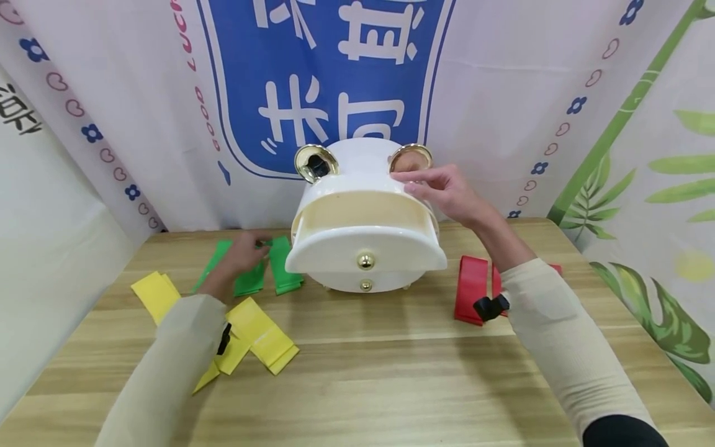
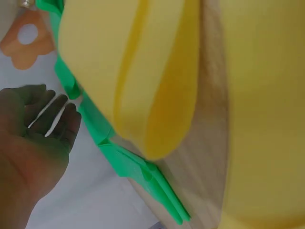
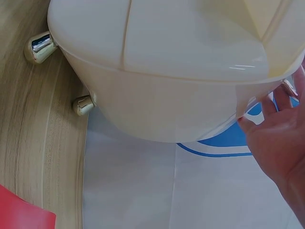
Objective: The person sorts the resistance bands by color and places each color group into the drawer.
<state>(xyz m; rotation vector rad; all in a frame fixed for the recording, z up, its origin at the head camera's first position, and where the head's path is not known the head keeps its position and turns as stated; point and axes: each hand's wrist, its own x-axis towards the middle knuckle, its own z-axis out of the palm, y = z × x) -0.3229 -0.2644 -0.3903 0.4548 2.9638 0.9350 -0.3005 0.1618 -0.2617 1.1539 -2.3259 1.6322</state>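
- A white cloth backdrop (image 1: 491, 93), printed with a blue panel and white characters, is hung behind everything.
- A wood-grain table (image 1: 357, 385) is set in front of it.
- A glossy white storage box (image 1: 363, 152) with round gold ears (image 1: 410, 158) is stood on short gold feet (image 3: 83, 105) at the table's far side, in the middle.
- Its cream-lined upper drawer (image 1: 318, 254) is slid outward; the box could be tipped forward if that front were leaned on.
- Folded yellow strips (image 1: 268, 338) are spread at the near left, partly covered by the left forearm; they could be dragged or scattered by the sleeve.
- Folded green strips (image 1: 285, 267) are laid just left of the box.
- Folded red strips (image 1: 472, 288) are laid to its right, partly hidden by the right sleeve.
- The right hand (image 1: 447, 189) is rested by its fingertips on the box beside the right ear, nothing clamped; if pressed hard, the box could be shifted.
- The left hand (image 1: 242, 251) is held among the green strips, fingers loose and apart, nothing gripped; contact cannot be told. Neighbouring strips could be caught together, lying so close.
- Two gold knobs (image 1: 365, 261) are fixed one above the other on the front.
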